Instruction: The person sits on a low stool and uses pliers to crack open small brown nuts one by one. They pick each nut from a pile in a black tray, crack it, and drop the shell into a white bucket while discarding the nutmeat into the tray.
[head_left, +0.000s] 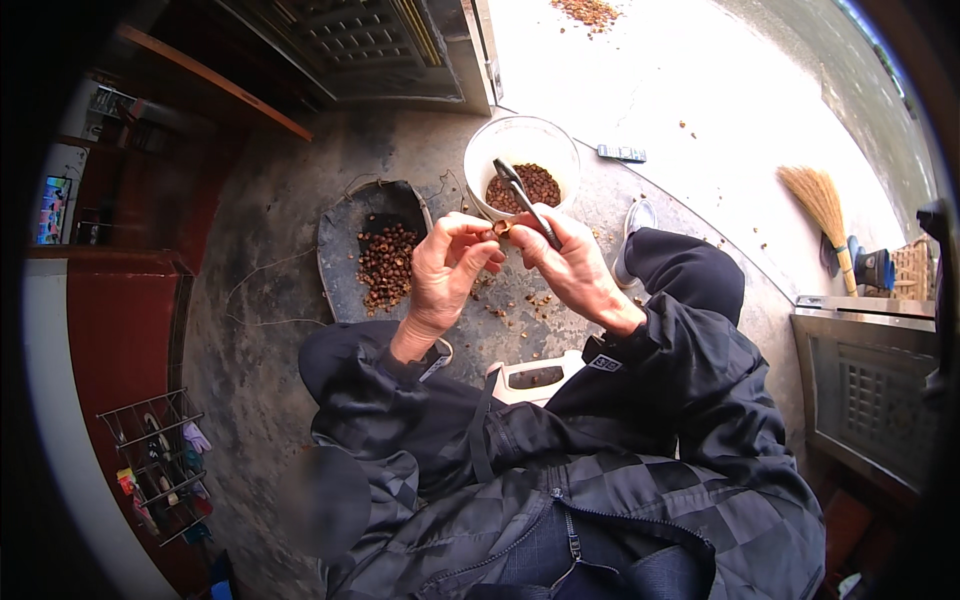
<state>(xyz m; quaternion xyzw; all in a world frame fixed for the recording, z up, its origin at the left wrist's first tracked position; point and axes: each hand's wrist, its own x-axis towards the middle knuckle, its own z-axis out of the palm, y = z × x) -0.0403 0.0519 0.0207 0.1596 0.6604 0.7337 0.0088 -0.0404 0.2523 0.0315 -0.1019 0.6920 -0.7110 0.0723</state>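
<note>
My left hand (444, 270) pinches a small round brown nut (487, 235) between thumb and fingertips. Against it, my right thumb and finger hold a piece of split shell (502, 226). A dark metal hand tool (512, 180) also lies in my right hand (566, 259), its head pointing up and away; the exact kind cannot be told. Just beyond both hands stands a white plastic bucket (474, 161) with brown nuts (536, 186) at its bottom. Beside my left hand, a dark shallow scoop-shaped container (337, 259) holds more nuts (390, 259) and shell bits.
Shell pieces (536, 301) litter the concrete floor below my hands. A pale plastic stool (536, 371) shows between my legs. Right of the bucket lies a remote control (622, 154). A straw broom (817, 206), a metal door (862, 382) and a shoe rack (157, 465) stand farther out.
</note>
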